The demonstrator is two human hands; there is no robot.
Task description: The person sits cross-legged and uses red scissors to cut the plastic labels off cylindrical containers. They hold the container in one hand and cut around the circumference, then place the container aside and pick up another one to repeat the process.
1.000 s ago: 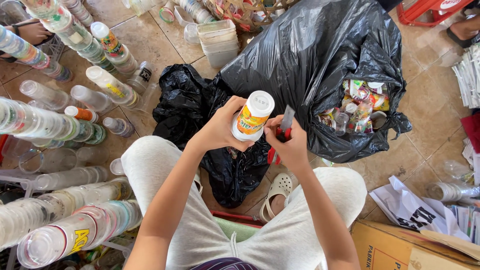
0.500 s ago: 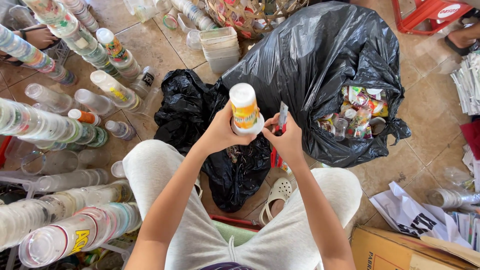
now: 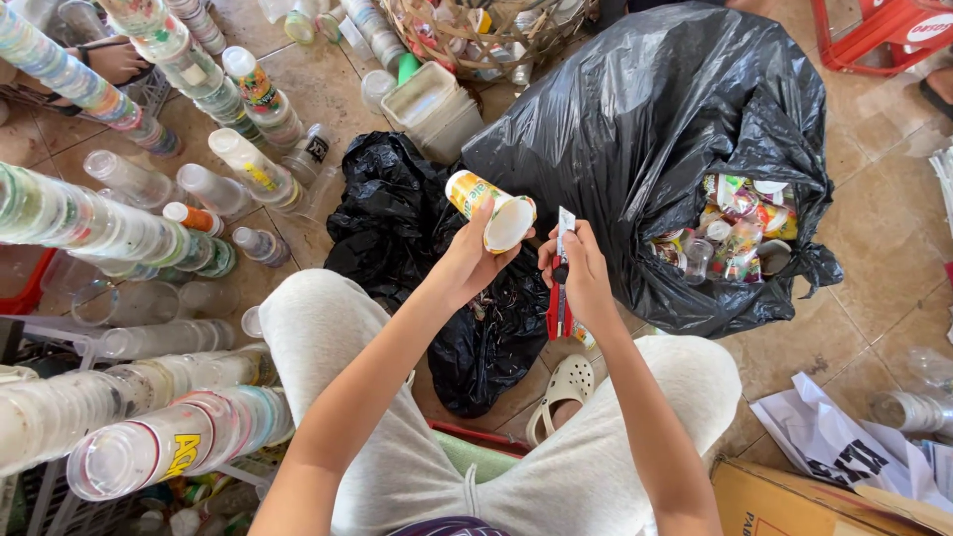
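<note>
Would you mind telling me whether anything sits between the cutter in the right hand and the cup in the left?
Nothing visible does. The left hand holds the cup tilted, its open mouth turned toward the cutter in the right hand. Only a small open gap separates blade tip and cup rim.

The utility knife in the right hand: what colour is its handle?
Red, in the head view: the red-handled utility knife.

The person wore light grey sweatpants [image 3: 586, 467] with a drawstring, bare forearms, and a cream clog [image 3: 562, 389] below the knees.
</note>
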